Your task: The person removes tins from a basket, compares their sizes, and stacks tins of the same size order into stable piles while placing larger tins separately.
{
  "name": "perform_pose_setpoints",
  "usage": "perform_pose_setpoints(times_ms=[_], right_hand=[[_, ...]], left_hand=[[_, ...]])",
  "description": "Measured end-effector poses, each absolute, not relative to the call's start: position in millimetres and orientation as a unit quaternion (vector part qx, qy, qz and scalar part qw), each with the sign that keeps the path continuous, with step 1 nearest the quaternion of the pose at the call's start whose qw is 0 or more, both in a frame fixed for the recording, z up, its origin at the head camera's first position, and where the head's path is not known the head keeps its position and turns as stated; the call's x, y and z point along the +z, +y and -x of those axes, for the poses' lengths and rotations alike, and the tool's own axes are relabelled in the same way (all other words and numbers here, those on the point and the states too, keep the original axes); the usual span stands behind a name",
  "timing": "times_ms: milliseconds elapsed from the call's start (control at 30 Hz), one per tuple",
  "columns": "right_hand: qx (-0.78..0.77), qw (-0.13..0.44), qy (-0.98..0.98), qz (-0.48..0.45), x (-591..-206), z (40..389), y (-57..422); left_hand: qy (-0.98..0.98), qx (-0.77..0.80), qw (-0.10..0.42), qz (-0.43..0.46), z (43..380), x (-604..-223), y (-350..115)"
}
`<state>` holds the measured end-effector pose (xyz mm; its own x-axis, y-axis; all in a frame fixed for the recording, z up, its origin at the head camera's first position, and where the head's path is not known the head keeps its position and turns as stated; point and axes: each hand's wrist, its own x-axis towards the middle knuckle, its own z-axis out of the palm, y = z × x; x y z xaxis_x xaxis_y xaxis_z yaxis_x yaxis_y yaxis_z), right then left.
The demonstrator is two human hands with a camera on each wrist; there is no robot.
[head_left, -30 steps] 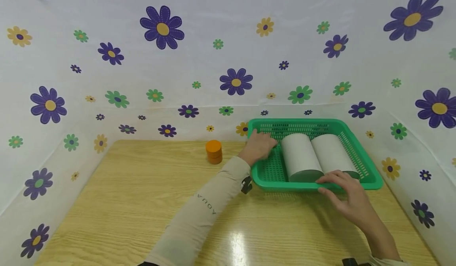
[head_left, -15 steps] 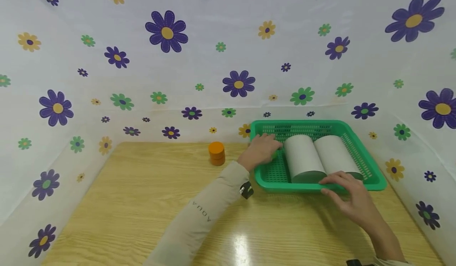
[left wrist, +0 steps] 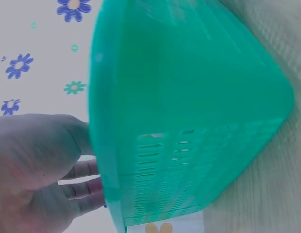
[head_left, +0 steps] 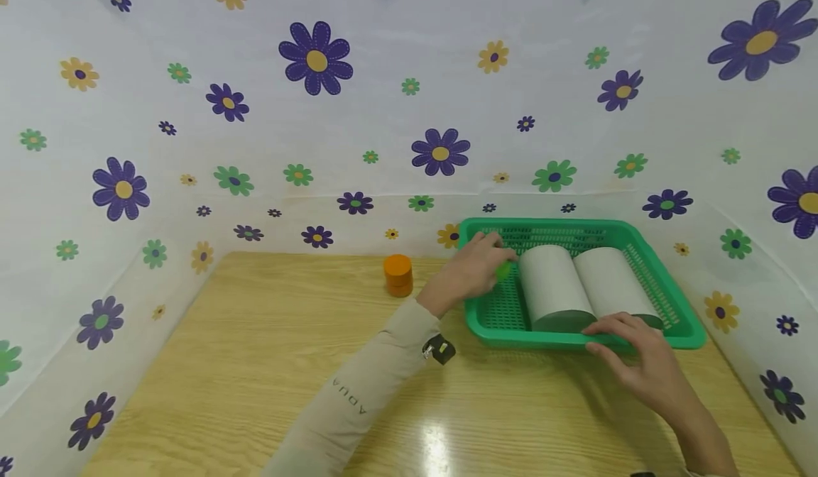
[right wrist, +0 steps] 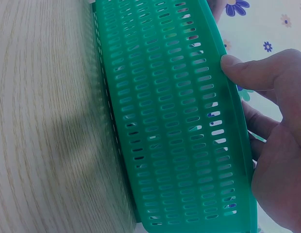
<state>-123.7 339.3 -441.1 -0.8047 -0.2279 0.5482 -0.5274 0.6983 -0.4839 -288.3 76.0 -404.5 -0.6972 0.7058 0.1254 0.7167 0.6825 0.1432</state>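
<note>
A green plastic basket [head_left: 505, 338] stands at the right of the table, with two white cylinders [head_left: 556, 282] lying side by side in it. My left hand [head_left: 473, 267] reaches over the basket's left side and holds a small bright green thing [head_left: 503, 271], mostly hidden under the fingers; its kind does not show. In the left wrist view, the basket wall hides the fingertips. At the front rim, my right hand [head_left: 645, 363] grips the basket, its thumb [right wrist: 233, 65] on the outside and the other fingers over the rim.
An orange round container [head_left: 399, 275] stands on the wooden table [head_left: 287, 335], left of the basket near the back wall. White sheeting [head_left: 383, 108] printed with flowers closes off the back and both sides.
My left hand has risen slightly from the basket's left part, and the bright green thing has come into sight under its fingers. The right hand stays at the front rim.
</note>
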Motion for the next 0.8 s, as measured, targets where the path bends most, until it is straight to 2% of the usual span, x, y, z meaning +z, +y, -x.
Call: perform_pose_setpoints(times_ms=[200,800], right_hand=[[0.33,0.227,-0.894,-0.204,-441.2,123.1,339.6],[0.333,0.224,-0.893,-0.203,-440.6,122.5,338.6]], left_hand=[[-0.909,-0.139,0.04,0.391,276.6,-400.9,63.8],[-0.862,-0.271,0.138,0.405,252.6,-394.3,39.1]])
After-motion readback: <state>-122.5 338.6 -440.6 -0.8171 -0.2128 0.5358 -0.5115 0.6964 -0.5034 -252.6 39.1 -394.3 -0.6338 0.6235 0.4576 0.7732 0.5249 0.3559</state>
